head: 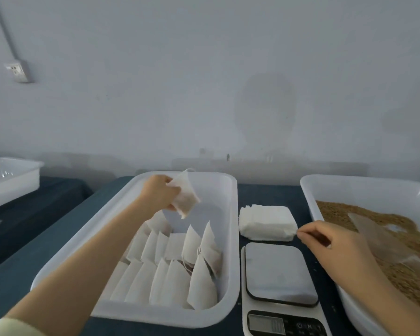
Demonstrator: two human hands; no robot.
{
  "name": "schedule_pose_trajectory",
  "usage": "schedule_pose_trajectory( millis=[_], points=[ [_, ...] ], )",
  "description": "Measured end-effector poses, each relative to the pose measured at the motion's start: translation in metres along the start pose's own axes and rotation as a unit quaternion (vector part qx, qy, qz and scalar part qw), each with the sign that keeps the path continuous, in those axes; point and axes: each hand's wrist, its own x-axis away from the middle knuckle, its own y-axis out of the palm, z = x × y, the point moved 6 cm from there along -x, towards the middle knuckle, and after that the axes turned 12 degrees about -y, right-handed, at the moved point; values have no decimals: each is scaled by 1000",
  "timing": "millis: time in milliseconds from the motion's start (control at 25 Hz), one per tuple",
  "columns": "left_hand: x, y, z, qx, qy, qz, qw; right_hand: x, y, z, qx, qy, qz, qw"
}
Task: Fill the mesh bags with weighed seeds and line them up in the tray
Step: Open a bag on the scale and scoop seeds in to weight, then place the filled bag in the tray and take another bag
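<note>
My left hand (pixel 158 192) grips a filled white mesh bag (pixel 184 197) above the far part of the white tray (pixel 232 214). Several filled bags (pixel 172 267) stand in rows in the near half of that tray. A stack of unfilled bags (pixel 267 221) lies right of the tray. My right hand (pixel 332 248) hovers at the stack's right corner, fingers curled with thumb and forefinger pinched together; whether they grasp a bag I cannot tell. A digital scale (pixel 279 270) sits in front of the stack with its platform bare. Brown seeds (pixel 403 275) fill the right-hand tray.
A translucent scoop (pixel 378 236) lies on the seeds in the right tray (pixel 310 190). Another white tray (pixel 10 180) stands at the far left on a separate dark surface. The table has a dark blue cover (pixel 34 243). A wall socket (pixel 18 70) is on the wall.
</note>
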Motion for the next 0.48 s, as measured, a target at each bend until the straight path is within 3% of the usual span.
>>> schedule_pose_trajectory(
  millis=[160,400,480],
  points=[
    [-25,16,-57,-114,-98,-35,988,1,1,8,-2,4,-3,1000],
    [-28,25,-79,-69,-134,-81,985,0,7,9,-3,-1,-21,1000],
    [-26,20,-75,-118,-139,-71,981,0,7,10,-3,2,-21,1000]
  ],
)
